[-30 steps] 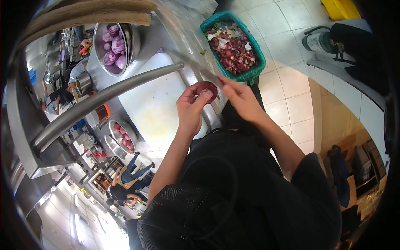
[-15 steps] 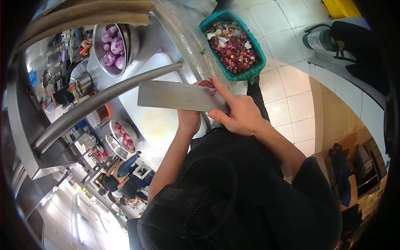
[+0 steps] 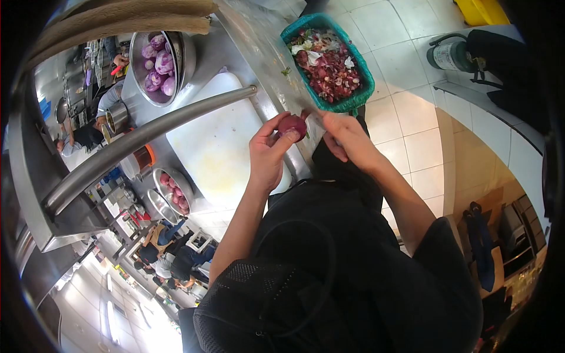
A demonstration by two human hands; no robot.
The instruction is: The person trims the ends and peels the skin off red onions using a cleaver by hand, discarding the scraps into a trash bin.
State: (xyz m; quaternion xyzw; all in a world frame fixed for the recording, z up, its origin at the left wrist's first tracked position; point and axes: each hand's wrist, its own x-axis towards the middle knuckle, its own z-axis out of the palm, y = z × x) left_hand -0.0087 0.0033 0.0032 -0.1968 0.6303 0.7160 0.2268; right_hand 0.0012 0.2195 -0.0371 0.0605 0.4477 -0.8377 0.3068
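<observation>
Onion (image 3: 292, 127) near scrap-filled bin (image 3: 366, 79)

The broad face of the knife (image 3: 316, 122) is no longer covering the onion (image 3: 292, 125) and the left hand (image 3: 266, 154); it is now showing only as a blur just beside the teal bin (image 3: 367, 88) in view. The right hand (image 3: 348, 139) is shifting off the onion toward the teal bin, its outstretched index finger now curling in. The onion is coming back into sight.
</observation>
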